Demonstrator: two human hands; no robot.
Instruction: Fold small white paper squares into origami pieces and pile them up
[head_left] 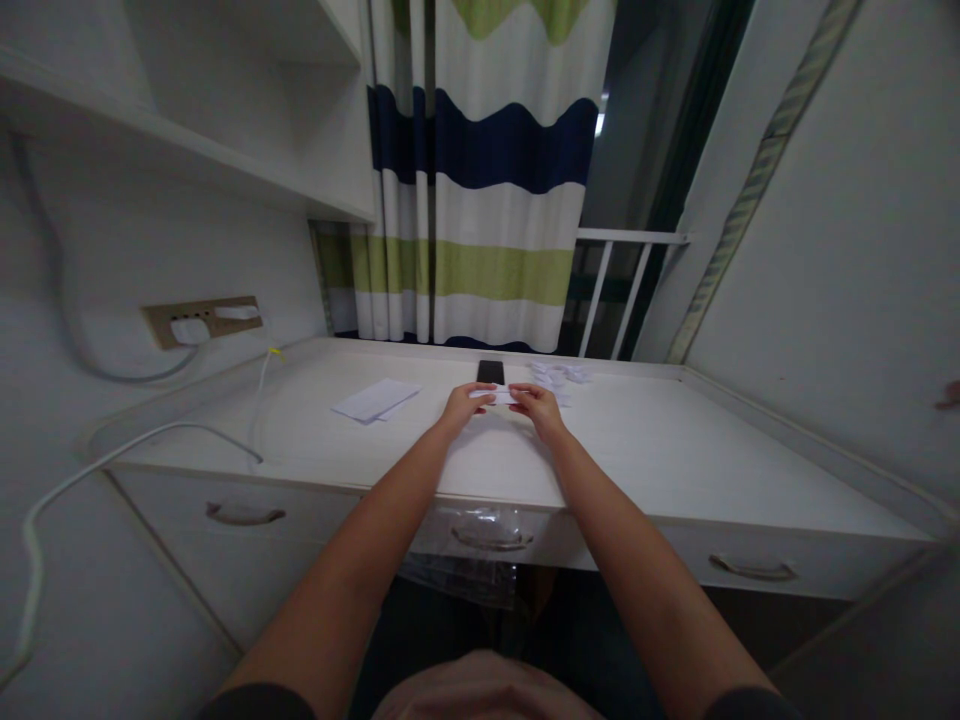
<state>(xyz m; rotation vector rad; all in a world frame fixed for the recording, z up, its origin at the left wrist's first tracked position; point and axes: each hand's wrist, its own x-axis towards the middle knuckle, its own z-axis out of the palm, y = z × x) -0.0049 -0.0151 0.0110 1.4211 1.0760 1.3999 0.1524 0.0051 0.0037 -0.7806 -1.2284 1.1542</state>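
A small folded piece of white paper is held level above the desk between my two hands. My left hand pinches its left end, thumb in front and fingers behind. At the other end, my right hand grips the paper in the same way. Just behind the hands lies a dark phone on the desk. Several small folded white paper pieces sit in a cluster behind my right hand. Flat white paper sheets rest to the left, apart from my left hand.
The white desk has drawers with metal handles along its front. A white cable runs over its left edge, near a wall socket. A striped curtain hangs behind, and a shelf juts out at upper left.
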